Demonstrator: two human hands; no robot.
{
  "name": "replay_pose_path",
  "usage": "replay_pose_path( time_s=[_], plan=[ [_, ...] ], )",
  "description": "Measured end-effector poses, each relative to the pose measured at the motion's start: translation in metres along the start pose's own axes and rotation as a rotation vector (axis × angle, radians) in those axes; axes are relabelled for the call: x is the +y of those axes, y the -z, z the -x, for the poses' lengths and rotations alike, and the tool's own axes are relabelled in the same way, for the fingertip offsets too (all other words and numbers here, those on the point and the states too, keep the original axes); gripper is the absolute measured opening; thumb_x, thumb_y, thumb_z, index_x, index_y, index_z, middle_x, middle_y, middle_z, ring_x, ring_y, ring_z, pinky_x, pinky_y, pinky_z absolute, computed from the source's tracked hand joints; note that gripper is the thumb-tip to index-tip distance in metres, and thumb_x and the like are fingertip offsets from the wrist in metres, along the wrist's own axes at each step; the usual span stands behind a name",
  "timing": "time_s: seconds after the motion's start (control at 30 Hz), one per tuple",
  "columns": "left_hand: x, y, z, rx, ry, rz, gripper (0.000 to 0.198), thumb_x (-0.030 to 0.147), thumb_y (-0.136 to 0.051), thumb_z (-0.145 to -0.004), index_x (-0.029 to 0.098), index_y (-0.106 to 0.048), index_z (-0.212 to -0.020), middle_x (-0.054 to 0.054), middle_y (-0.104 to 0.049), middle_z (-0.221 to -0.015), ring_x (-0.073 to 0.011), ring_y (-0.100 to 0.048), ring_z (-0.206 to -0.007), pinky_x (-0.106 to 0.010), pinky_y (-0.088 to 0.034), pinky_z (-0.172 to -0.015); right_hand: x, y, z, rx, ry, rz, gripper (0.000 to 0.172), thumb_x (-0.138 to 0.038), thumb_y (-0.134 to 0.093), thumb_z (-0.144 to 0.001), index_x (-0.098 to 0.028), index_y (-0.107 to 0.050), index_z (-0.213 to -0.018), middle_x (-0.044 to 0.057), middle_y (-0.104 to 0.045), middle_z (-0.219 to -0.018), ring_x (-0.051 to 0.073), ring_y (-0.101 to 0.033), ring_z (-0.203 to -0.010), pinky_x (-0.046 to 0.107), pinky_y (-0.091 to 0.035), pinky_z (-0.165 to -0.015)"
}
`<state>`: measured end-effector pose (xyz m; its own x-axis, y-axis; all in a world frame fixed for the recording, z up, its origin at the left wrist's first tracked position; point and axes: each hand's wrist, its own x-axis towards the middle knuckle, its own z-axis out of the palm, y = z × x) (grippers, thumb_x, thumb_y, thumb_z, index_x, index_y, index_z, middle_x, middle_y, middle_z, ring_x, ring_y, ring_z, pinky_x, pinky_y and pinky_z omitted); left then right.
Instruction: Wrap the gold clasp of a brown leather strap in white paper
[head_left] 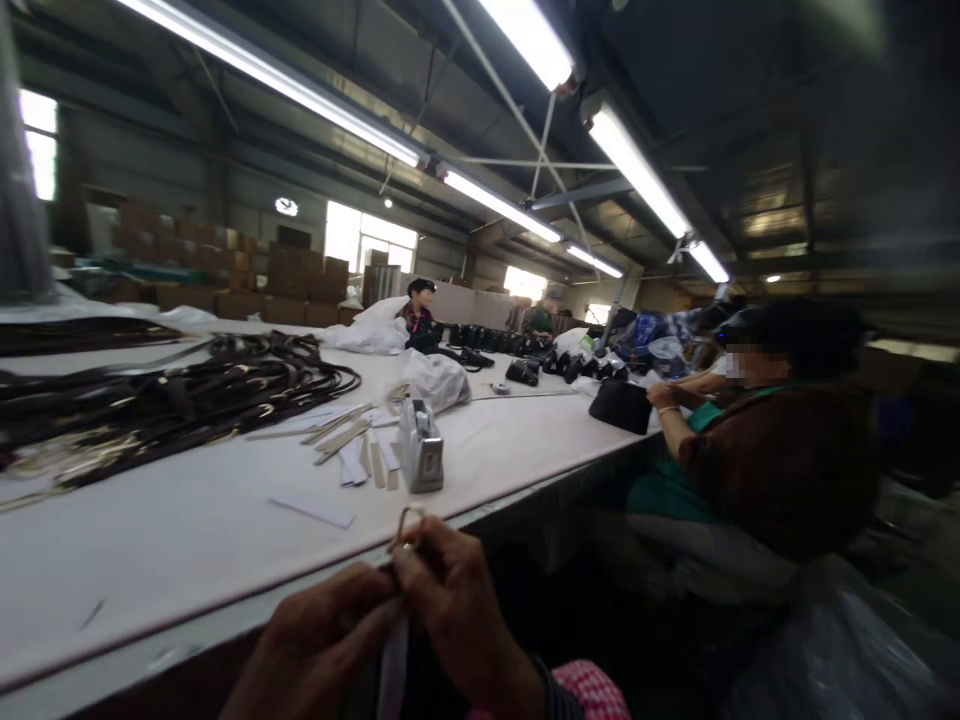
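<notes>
Well, take the grey dispenser (422,450) near the table's edge as your landmark. Far to its left, the dark straps (161,385) lie tangled, running out of view at that side, their separate ends hard to follow. Nearer you, left of the dispenser, a broad stretch of pale tabletop (187,560) gives you width, with a small dark sliver (91,613) lying on it. The front edge (247,603) slants from the lower left up past the dispenser's near side, and your hands are close along it. Just left of the dispenser, loose flat strips (341,440) overlap, while one white strip (311,512) lies apart, nearer you.

Below and left of the dispenser, your left hand (322,630) is pinched on a narrow pale strip (394,665), which hangs down out of the picture; its upper end is covered by your fingers. A thin metal loop (409,518) stands up from your grip, just below the dispenser, and your right hand (465,595) closes thumb and finger at its base. You cannot tell how loop and strip are joined.

Behind the dispenser, a cloudy plastic bag (435,380) hides part of the tabletop. Well to its right, a co-worker (780,450) sits along the edge, holding a black pouch (621,405); the space below is too dark to read.
</notes>
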<state>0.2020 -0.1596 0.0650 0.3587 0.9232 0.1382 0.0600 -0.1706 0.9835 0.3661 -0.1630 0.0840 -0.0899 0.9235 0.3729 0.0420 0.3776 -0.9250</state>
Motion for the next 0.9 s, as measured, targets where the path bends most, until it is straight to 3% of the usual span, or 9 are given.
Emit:
replay_pose_path(
  time_s=[0.1, 0.2, 0.37, 0.47, 0.7, 0.9],
  plan=[
    [0.015, -0.006, -0.001, 0.037, 0.078, -0.029, 0.039, 0.057, -0.068, -0.085, 0.019, -0.075, -0.083, -0.005, -0.071, -0.082, -0.0225, -0.06, -0.08, -0.028, -0.047, -0.071, 0.001, 0.006, -0.006, 0.075, -0.111, -0.147, 0.028, -0.043, -0.062, -0.09, -0.019, -0.055, -0.079, -0.007, -0.047, -0.056, 0.008, -0.042, -0.046, 0.02, -0.037, -0.047],
    [0.022, -0.007, -0.005, 0.046, 0.111, 0.088, 0.041, 0.056, -0.066, -0.086, 0.016, -0.073, -0.084, -0.007, -0.071, -0.084, -0.0219, -0.061, -0.082, -0.026, -0.046, -0.067, 0.009, 0.009, -0.009, 0.119, -0.147, -0.212, 0.028, -0.044, -0.062, -0.09, -0.018, -0.055, -0.082, -0.005, -0.054, -0.059, 0.009, -0.049, -0.046, 0.021, -0.042, -0.047],
    [0.012, -0.009, -0.011, 0.0, 0.133, 0.141, 0.047, 0.06, -0.065, -0.085, 0.013, -0.069, -0.08, -0.009, -0.07, -0.081, -0.0208, -0.062, -0.077, -0.026, -0.045, -0.062, 0.017, 0.01, -0.007, 0.102, -0.132, -0.173, 0.029, -0.043, -0.062, -0.092, -0.016, -0.059, -0.085, -0.002, -0.059, -0.062, 0.01, -0.055, -0.049, 0.021, -0.045, -0.05],
    [0.007, -0.009, -0.015, -0.03, 0.19, 0.177, 0.039, 0.05, -0.071, -0.08, 0.012, -0.068, -0.078, -0.008, -0.07, -0.08, -0.017, -0.059, -0.071, -0.023, -0.042, -0.06, 0.018, 0.01, -0.008, 0.107, -0.121, -0.171, 0.028, -0.043, -0.062, -0.092, -0.016, -0.059, -0.085, -0.003, -0.058, -0.06, 0.009, -0.052, -0.048, 0.02, -0.044, -0.049],
    [0.006, 0.002, -0.016, -0.078, 0.337, 0.22, 0.023, 0.037, -0.071, -0.075, 0.014, -0.069, -0.076, -0.006, -0.071, -0.073, -0.0156, -0.062, -0.07, -0.02, -0.039, -0.057, 0.012, 0.008, -0.006, -0.018, -0.13, -0.047, 0.033, -0.047, -0.061, -0.092, -0.018, -0.056, -0.078, -0.005, -0.052, -0.056, 0.01, -0.049, -0.048, 0.022, -0.042, -0.05],
    [-0.004, 0.009, -0.018, -0.109, 0.355, 0.111, 0.016, 0.027, -0.062, -0.069, 0.014, -0.069, -0.071, -0.005, -0.07, -0.067, -0.0152, -0.063, -0.065, -0.019, -0.038, -0.056, 0.014, 0.004, -0.003, -0.148, -0.125, 0.046, 0.029, -0.042, -0.061, -0.095, -0.018, -0.058, -0.078, -0.005, -0.052, -0.065, 0.009, -0.048, -0.058, 0.022, -0.04, -0.056]
  ],
)
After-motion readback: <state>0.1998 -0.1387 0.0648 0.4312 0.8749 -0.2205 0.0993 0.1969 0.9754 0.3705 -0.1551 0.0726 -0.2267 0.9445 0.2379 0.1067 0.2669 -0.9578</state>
